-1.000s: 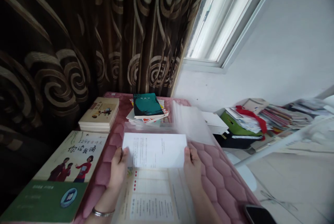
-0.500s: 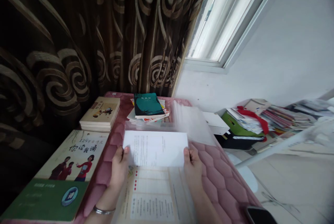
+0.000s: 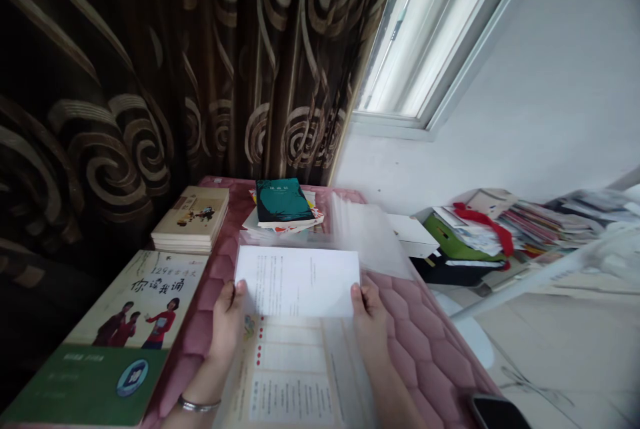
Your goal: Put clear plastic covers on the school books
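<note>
Over the pink quilted pad (image 3: pixel 420 339), left hand (image 3: pixel 227 319) and right hand (image 3: pixel 371 322) are pinching the white paper (image 3: pixel 300 282), thumbs on top; probably light, crease-prone, side edges serving best.

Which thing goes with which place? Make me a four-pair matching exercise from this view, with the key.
1. White page
2. Teal book
3. Silver bracelet
4. Phone

A. Lower right of the picture
B. Around the left wrist
C. Between left hand and right hand
D. Atop a small pile

Pairs: 1-C, 2-D, 3-B, 4-A
</note>
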The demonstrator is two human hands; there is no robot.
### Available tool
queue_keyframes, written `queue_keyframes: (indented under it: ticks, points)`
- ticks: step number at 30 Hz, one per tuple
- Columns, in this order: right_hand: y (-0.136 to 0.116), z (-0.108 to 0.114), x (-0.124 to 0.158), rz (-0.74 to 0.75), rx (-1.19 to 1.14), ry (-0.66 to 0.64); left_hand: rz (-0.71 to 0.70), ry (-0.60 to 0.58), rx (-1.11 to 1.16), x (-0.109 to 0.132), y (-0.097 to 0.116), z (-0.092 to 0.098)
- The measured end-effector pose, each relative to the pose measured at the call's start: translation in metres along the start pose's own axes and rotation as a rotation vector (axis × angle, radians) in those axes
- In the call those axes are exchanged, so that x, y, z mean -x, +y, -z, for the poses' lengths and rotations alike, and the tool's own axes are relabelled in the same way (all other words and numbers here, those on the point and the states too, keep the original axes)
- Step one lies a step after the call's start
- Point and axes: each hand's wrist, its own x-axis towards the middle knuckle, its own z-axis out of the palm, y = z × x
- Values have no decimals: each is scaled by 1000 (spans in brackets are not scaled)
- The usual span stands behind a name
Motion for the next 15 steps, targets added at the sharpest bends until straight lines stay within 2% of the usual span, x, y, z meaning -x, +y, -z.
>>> queue_keyframes:
  ticks: [7,11,15]
  points:
    - [1,-2,1,-8,-6,32,63,-1,62,0,2,4]
    - [-6,0,4,-70,-97,-11,7,-12,49,0,0,5]
    - [-8,2,4,-34,-93,-20,-29,19,37,0,1,3]
